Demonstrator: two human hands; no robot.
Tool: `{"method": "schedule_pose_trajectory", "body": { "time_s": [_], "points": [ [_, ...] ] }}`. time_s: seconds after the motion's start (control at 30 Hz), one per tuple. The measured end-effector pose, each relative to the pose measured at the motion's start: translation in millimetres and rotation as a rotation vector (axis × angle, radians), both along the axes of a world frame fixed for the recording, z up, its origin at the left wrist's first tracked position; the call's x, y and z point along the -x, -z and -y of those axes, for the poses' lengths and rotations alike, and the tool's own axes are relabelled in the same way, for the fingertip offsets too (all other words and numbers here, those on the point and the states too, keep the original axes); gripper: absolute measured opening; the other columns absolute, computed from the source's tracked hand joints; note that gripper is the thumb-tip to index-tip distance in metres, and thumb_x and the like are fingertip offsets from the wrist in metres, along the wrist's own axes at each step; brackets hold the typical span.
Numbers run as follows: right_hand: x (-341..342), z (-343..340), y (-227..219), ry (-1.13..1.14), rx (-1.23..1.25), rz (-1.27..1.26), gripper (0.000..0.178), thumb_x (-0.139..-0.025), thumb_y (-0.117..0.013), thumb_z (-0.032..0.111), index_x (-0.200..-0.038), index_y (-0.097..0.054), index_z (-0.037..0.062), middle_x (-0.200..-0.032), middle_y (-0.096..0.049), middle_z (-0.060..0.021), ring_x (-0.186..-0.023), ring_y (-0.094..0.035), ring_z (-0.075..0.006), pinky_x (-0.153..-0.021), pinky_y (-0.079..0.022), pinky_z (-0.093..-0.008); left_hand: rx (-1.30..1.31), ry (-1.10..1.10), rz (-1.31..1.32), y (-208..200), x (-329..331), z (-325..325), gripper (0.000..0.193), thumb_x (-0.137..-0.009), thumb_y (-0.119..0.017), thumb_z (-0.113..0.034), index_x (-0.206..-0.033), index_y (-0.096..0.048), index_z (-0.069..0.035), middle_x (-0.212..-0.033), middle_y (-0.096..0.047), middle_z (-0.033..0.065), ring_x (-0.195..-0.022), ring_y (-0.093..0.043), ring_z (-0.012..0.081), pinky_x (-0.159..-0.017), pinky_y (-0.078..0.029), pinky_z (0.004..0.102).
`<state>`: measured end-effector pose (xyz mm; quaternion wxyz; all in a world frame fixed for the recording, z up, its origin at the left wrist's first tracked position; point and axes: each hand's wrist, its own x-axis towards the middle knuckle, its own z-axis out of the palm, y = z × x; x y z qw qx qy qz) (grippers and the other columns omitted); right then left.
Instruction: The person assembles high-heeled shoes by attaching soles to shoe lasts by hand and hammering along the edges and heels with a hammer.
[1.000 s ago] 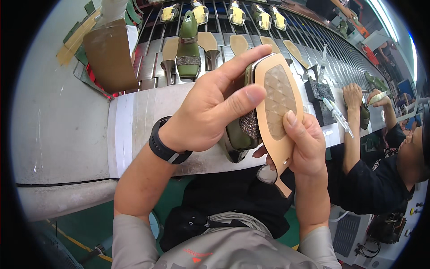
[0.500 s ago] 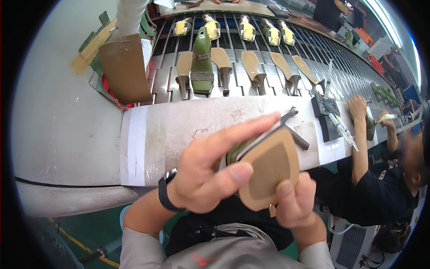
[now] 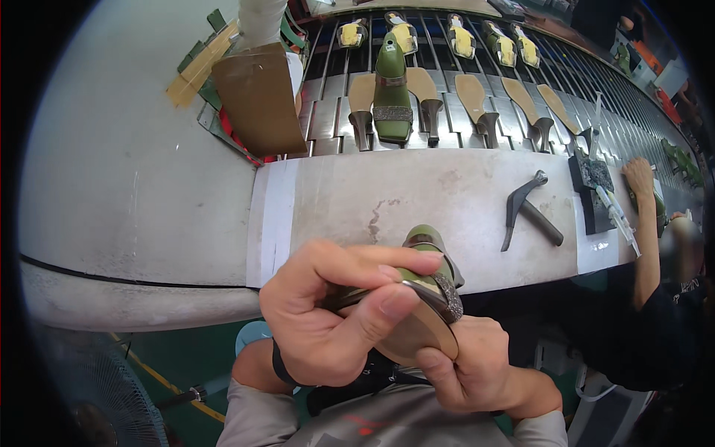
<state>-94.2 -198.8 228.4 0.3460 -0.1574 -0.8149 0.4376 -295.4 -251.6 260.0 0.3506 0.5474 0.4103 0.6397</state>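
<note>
Over the table's near edge I hold a green shoe (image 3: pixel 423 237) with a glittery strap (image 3: pixel 450 296) and a tan sole (image 3: pixel 417 334). My left hand (image 3: pixel 331 309) is closed round it, thumb on the sole's edge and fingers across the green upper. My right hand (image 3: pixel 477 365) grips the sole's near end, thumb pressed on its tan face. Part of the shoe is hidden by my left hand. A pair of dark lasting pincers (image 3: pixel 518 203) lies on the table beyond, to the right.
A slatted conveyor (image 3: pixel 328 123) carries tan heeled soles (image 3: pixel 471 98), a green shoe (image 3: pixel 392 89) and yellow-bottomed lasts (image 3: pixel 462 41). A cardboard sheet (image 3: pixel 257 100) stands at left. Syringes (image 3: pixel 618 220) rest by a black block (image 3: pixel 588 182). A co-worker's hand (image 3: pixel 639 177) works at right.
The shoe has turned in my hands: its sole tilts downward and more of the green upper and strap shows. The view has shifted left; the pincers are now uncovered.
</note>
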Motion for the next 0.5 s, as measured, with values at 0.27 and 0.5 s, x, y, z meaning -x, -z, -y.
{"method": "schedule_pose_trajectory", "body": {
  "time_s": [0.27,0.5],
  "points": [
    [12.0,-15.8,-0.9,0.087,0.05,-0.115,0.012,-0.094,-0.08,0.007,-0.089,-0.071,-0.0006,-0.066,-0.063,-0.0102,-0.052,-0.061,-0.0261,-0.048,-0.049,-0.036,0.045,-0.265,-0.19,-3.0,13.1,-9.1,0.023,-0.105,-0.068,-0.018,-0.114,-0.062,0.002,-0.104,-0.075,0.0217,-0.097,-0.077,0.0307,-0.089,-0.062,0.0419],
    [11.5,-23.6,-7.5,0.112,-0.004,-0.028,0.019,-0.094,-0.079,0.009,-0.084,-0.064,0.0028,-0.062,-0.058,-0.0089,-0.051,-0.061,-0.027,-0.047,-0.048,-0.0387,-0.001,-0.256,-0.139,10.2,16.9,-8.9,0.018,-0.104,-0.069,-0.014,-0.11,-0.058,-0.001,-0.111,-0.072,0.0209,-0.106,-0.073,0.0298,-0.094,-0.059,0.0428]
  ]
}}
